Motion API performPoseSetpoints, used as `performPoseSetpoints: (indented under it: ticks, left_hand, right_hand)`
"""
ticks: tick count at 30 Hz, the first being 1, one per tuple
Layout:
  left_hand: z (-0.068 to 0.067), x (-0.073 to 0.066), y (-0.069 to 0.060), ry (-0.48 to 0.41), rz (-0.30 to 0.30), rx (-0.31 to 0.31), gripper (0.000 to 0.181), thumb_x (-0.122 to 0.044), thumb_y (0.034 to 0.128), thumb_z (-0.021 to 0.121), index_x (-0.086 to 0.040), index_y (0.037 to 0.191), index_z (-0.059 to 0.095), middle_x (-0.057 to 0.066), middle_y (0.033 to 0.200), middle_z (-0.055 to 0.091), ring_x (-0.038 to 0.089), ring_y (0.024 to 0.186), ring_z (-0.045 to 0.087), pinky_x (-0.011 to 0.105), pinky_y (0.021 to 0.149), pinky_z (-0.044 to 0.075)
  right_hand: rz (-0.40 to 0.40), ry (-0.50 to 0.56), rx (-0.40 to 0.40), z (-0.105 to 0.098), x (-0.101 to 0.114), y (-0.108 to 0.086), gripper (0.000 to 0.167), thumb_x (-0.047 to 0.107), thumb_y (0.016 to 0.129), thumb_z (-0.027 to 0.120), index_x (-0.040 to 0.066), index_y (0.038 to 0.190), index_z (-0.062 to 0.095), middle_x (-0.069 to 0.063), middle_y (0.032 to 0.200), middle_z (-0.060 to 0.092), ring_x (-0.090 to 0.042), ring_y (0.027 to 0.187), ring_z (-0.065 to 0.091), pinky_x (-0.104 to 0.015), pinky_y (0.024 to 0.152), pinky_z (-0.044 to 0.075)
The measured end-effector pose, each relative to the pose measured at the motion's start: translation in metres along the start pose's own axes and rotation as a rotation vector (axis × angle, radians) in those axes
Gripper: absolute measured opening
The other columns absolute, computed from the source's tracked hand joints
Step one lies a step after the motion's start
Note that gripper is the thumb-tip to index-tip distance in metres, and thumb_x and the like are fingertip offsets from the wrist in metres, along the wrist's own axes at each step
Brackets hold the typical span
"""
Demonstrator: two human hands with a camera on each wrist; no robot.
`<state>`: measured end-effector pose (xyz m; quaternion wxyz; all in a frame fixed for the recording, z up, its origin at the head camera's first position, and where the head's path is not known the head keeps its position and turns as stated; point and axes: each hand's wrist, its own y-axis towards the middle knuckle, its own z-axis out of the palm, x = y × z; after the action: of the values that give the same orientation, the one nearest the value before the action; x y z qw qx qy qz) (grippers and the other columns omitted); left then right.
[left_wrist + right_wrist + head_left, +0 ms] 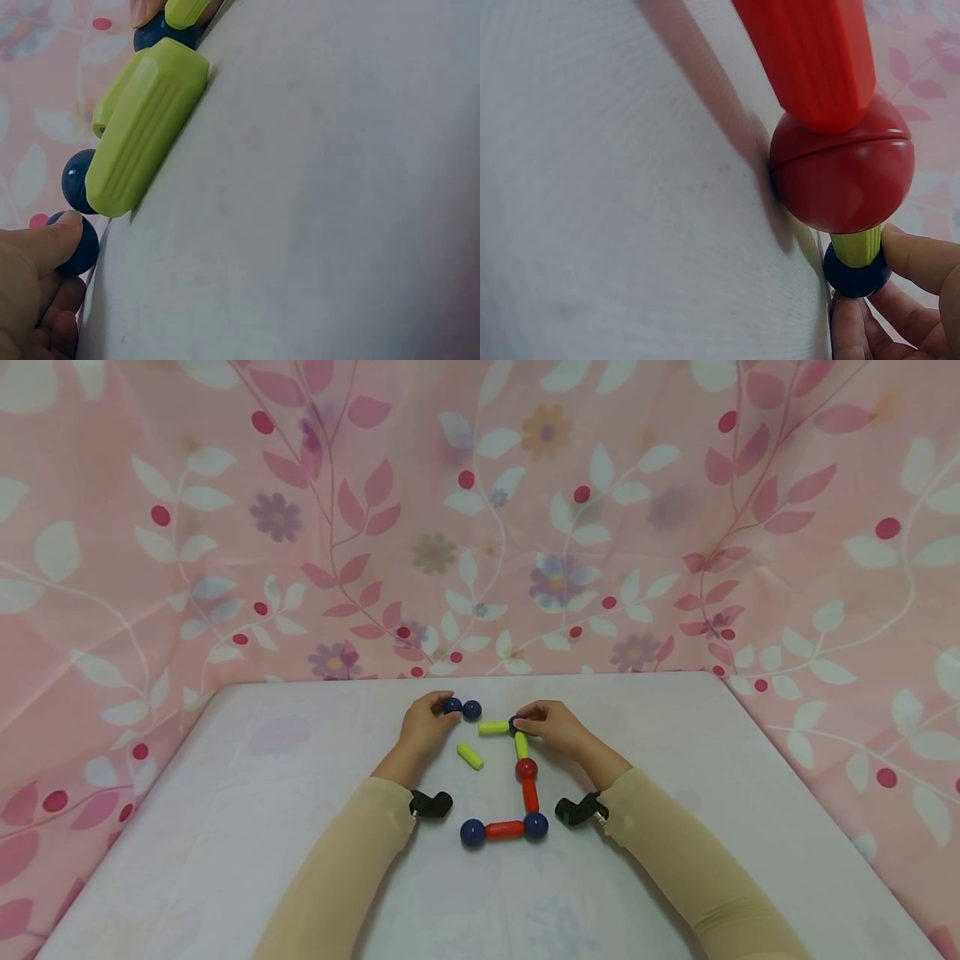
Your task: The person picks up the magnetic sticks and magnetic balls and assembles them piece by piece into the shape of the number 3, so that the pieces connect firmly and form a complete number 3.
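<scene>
My left hand [426, 723] pinches a dark blue ball [84, 251] between thumb and fingers, near the back of the table. Right beside it lies a second blue ball [472, 710]. Another blue ball [855, 277] is held by my right hand [553, 727], the thumb on one side and fingertips on the other. From that ball one yellow-green rod [493, 727] points left, while a second yellow-green rod [522, 746] runs toward a red ball [527, 769]. A loose yellow-green rod [470, 757] lies between the hands.
Beyond the red ball [847, 176], a red rod [531, 795] leads to a blue corner ball [536, 826]. Another red rod [505, 830] joins it to a blue end ball [473, 833]. A pale cloth covers the table [225, 827]; a pink floral curtain [480, 527] hangs behind.
</scene>
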<state>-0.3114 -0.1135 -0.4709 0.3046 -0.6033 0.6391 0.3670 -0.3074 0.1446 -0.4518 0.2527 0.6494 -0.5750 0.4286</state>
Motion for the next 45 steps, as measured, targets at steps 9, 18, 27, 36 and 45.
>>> performPoseSetpoints:
  ticks: [9,18,27,36,45]
  left_hand:
    - [-0.001,0.000,-0.001,0.015,-0.003,-0.002,0.040,-0.017,0.0938,0.072,-0.009,0.132,0.064,0.013,0.122,0.066,0.027,0.114,0.058,0.044,0.102,0.043]
    - [-0.009,0.004,-0.008,0.002,0.014,0.025,0.040,-0.020,0.0917,0.075,-0.009,0.129,0.066,0.012,0.119,0.066,0.026,0.110,0.060,0.043,0.098,0.047]
    - [-0.016,0.004,-0.015,0.038,0.034,0.123,0.039,-0.028,0.0884,0.079,-0.012,0.123,0.069,0.008,0.110,0.068,0.024,0.101,0.061,0.041,0.094,0.048]
    - [-0.012,0.001,-0.020,0.054,0.063,0.174,0.040,-0.030,0.0865,0.081,-0.014,0.122,0.070,0.004,0.105,0.068,0.020,0.097,0.059,0.038,0.089,0.049]
    - [-0.006,-0.003,-0.023,0.060,0.062,0.186,0.041,-0.032,0.0869,0.080,-0.015,0.122,0.070,0.003,0.106,0.067,0.020,0.097,0.059,0.037,0.089,0.049]
  right_hand:
    - [0.000,-0.012,-0.002,-0.001,0.000,-0.001,0.031,0.027,0.096,0.070,0.007,0.119,0.069,-0.009,0.110,0.067,-0.023,0.098,0.056,-0.033,0.086,0.047]
    - [0.015,-0.015,0.010,0.000,0.003,-0.003,0.032,0.028,0.097,0.069,0.008,0.122,0.068,-0.009,0.115,0.066,-0.024,0.103,0.057,-0.037,0.092,0.048]
    - [0.012,-0.016,0.004,0.000,0.004,-0.003,0.031,0.027,0.097,0.069,0.007,0.121,0.068,-0.009,0.115,0.067,-0.025,0.102,0.057,-0.037,0.092,0.048]
    - [0.004,-0.023,-0.007,0.000,0.002,-0.002,0.031,0.026,0.096,0.069,0.007,0.120,0.068,-0.010,0.113,0.067,-0.024,0.100,0.057,-0.035,0.089,0.048]
    - [0.007,-0.031,-0.007,0.001,0.002,-0.002,0.031,0.027,0.096,0.069,0.007,0.120,0.068,-0.009,0.113,0.067,-0.024,0.099,0.057,-0.035,0.088,0.048]
